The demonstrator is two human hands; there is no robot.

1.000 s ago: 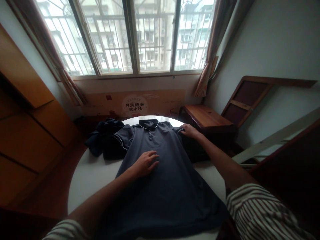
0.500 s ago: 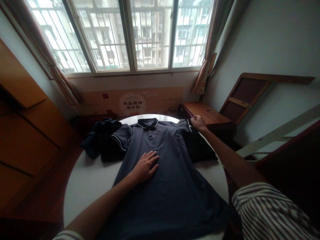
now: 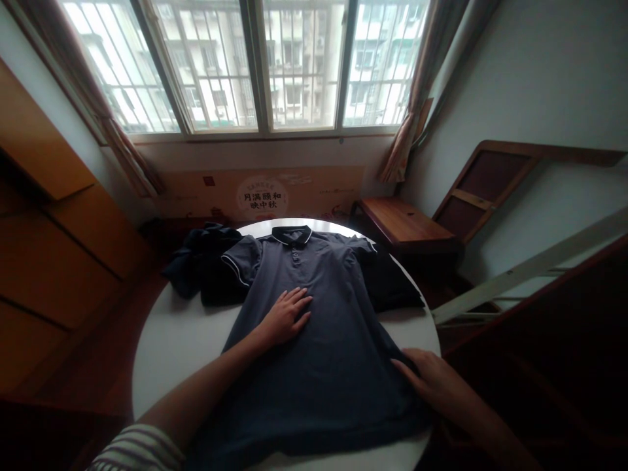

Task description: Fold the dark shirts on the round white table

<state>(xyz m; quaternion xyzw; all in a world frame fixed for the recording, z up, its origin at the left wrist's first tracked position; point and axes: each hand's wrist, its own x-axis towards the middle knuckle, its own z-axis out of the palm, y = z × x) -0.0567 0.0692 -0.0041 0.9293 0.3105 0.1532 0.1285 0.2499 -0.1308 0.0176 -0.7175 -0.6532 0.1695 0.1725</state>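
A dark grey polo shirt (image 3: 318, 340) with a white-trimmed collar lies front up on a round white table (image 3: 171, 340), collar toward the window. My left hand (image 3: 287, 316) rests flat on the shirt's chest, fingers spread. My right hand (image 3: 434, 383) lies on the shirt's lower right side edge, fingers extended over the fabric; whether it pinches the cloth is hidden.
A heap of dark clothes (image 3: 203, 271) lies on the table left of the shirt, and more dark cloth (image 3: 392, 284) sits to its right. A wooden bench (image 3: 405, 229) stands beyond the table's right side. Wooden cabinets (image 3: 53, 261) line the left wall.
My right hand has left the shirt's right sleeve and come back to the lower right side edge near me. The left hand stays on the chest.
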